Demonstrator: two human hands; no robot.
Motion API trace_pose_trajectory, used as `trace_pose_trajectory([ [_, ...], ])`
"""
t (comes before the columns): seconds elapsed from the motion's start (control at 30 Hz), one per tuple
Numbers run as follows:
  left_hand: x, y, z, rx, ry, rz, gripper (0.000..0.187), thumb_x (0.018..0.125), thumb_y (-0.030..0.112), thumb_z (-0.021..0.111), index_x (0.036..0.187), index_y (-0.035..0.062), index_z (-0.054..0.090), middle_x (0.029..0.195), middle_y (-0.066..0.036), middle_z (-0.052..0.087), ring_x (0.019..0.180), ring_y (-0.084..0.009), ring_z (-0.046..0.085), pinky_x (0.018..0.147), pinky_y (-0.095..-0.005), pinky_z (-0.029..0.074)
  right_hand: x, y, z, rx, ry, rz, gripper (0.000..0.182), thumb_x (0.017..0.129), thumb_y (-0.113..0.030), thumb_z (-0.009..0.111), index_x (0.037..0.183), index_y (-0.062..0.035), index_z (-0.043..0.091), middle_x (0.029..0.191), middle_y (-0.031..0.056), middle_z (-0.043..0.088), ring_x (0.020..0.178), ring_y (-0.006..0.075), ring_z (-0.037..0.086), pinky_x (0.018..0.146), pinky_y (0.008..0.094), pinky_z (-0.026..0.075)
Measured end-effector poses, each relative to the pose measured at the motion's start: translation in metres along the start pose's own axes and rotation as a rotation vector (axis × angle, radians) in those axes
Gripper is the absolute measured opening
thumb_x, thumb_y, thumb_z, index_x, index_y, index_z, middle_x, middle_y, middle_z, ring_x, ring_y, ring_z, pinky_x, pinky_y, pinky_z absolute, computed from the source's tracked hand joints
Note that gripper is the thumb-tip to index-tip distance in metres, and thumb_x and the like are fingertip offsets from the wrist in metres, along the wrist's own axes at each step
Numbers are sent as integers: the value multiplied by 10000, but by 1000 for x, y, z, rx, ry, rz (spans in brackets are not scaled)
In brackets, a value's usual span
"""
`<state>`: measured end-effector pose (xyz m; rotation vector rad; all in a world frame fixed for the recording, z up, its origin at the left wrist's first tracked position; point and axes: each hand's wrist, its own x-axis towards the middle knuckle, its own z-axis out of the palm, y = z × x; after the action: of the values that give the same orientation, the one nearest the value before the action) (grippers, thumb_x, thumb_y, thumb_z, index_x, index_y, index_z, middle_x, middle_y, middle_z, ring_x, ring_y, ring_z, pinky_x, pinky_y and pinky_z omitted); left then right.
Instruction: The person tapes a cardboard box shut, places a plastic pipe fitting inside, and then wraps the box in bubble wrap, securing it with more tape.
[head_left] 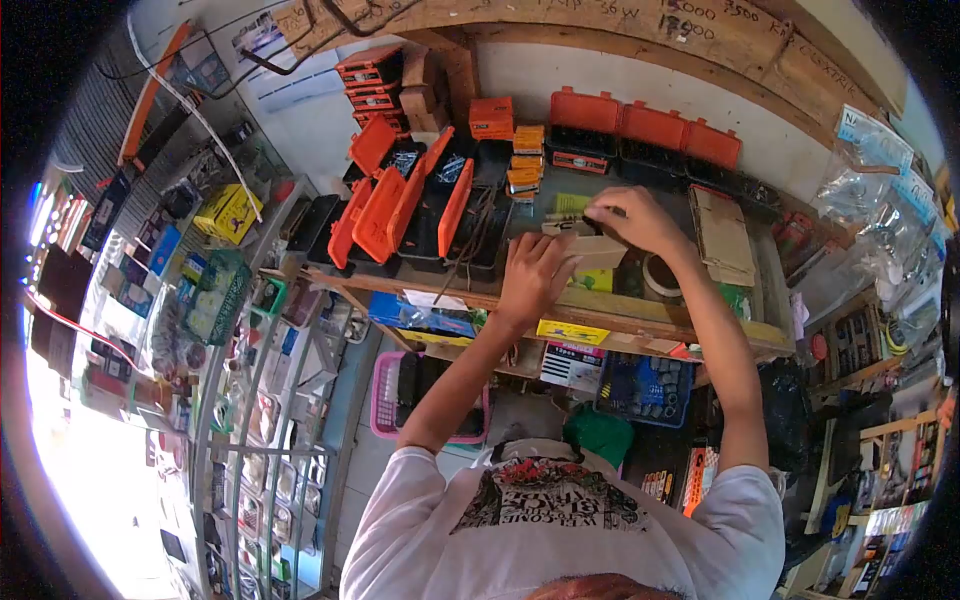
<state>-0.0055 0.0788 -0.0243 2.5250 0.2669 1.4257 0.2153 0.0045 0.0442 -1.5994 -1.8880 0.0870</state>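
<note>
On the glass-topped wooden counter, a small beige cardboard box (597, 252) is between my two hands. My left hand (535, 275) grips the box's left end, its fingers bent over the upper edge. My right hand (640, 220) is over the box's far right side, fingers curled in a pinch. Something small and dark shows by those fingertips, too small to name. Yellow-green paper (590, 280) lies under the box. Just right of the box is a roll of tape (660, 275), partly covered by my right forearm.
Orange-lidded black cases (385, 215) stand left on the counter, with several more (650, 125) along the back. Small orange boxes (526, 160) are stacked behind my hands. Flattened cardboard (722, 235) lies right. Below are a pink basket (380, 400) and a blue crate (640, 415).
</note>
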Motion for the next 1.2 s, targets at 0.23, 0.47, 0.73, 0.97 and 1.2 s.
trace_pose_trajectory([
  [0.23,26,-21,7,-149,87,-145,240,843,103,707,1064,21,667,918,-121,653,909,-340,597,841,-441,459,-4,9,16,145,-90,162,180,833,-122,779,973,-18,735,877,103,717,830,221,677,787,352,510],
  [0.47,39,-72,43,-543,-281,-548,229,830,163,770,883,-52,712,708,-128,684,596,-203,645,570,-356,497,4,29,24,262,-116,394,275,824,-237,817,1014,-46,763,880,69,741,802,149,642,766,341,511],
  [0.73,40,-67,38,-500,-277,-620,252,833,191,782,803,-48,709,655,-108,674,548,-172,620,539,-341,482,4,41,34,313,-74,530,208,828,-223,816,906,-33,783,804,62,744,742,114,625,704,321,504],
  [0.97,44,-61,34,-378,-285,-581,277,855,243,760,827,-28,710,704,-142,685,653,-207,662,641,-364,505,1,46,41,304,10,509,253,842,-276,802,908,-34,780,818,96,744,744,150,651,709,353,513],
  [1.2,51,-35,22,-191,-100,-349,286,931,243,652,984,-36,688,916,-204,672,829,-322,665,737,-410,518,-31,37,15,189,158,407,337,964,-315,648,1106,-18,718,991,150,739,882,197,679,813,352,513],
])
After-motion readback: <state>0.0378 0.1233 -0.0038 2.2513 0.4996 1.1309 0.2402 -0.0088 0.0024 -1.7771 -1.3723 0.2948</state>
